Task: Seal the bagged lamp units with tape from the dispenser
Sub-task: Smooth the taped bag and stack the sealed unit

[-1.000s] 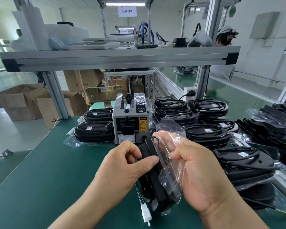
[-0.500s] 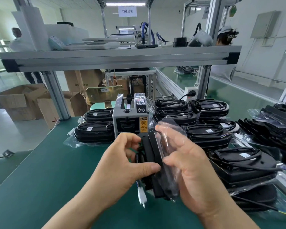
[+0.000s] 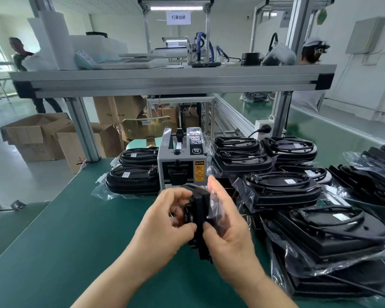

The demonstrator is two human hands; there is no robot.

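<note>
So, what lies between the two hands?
One black lamp unit, on edge in its clear bag, gripped by the left hand and the right hand; the head view shows it.

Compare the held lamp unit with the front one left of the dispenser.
The held lamp unit stands on edge, gripped by the left hand and right hand; the left-side lamp unit lies flat on the table. The held lamp unit's bag bunches loosely; the left-side lamp unit's bag lies spread around it. Both are black, in clear bags.
</note>
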